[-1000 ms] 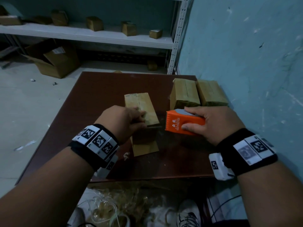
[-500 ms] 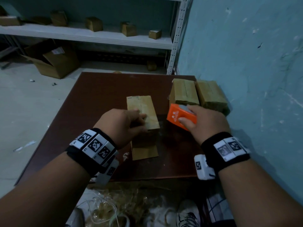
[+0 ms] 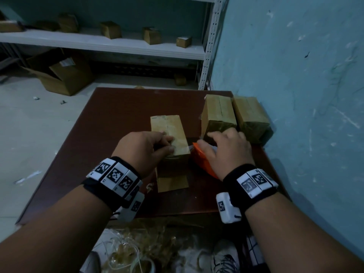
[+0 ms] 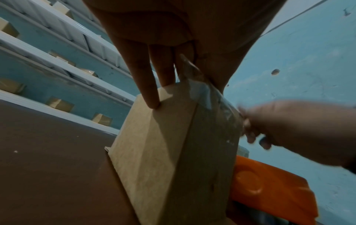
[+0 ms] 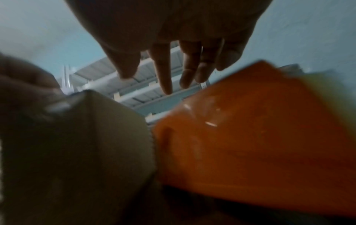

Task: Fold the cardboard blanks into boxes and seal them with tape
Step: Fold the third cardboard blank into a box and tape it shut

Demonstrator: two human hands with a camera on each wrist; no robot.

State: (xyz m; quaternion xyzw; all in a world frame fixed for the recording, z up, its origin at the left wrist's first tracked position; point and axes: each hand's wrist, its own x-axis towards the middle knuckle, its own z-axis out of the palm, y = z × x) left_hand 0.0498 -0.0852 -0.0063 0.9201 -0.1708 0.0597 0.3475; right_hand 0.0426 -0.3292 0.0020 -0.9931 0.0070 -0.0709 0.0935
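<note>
Left hand (image 3: 145,148) grip holding near end of box (image 3: 171,134), pinning tape (image 4: 210,94). Right hand (image 3: 226,148) grip wide, fingers spread above orange dispenser (image 3: 202,162) on worktop (image 3: 118,115), right of box.

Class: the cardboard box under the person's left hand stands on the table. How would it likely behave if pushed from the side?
The cardboard box stands taller than wide, so it probably tips easily. It looks thin-walled, so likely light and crushable. The left hand holds its top, perhaps steadying it.
</note>
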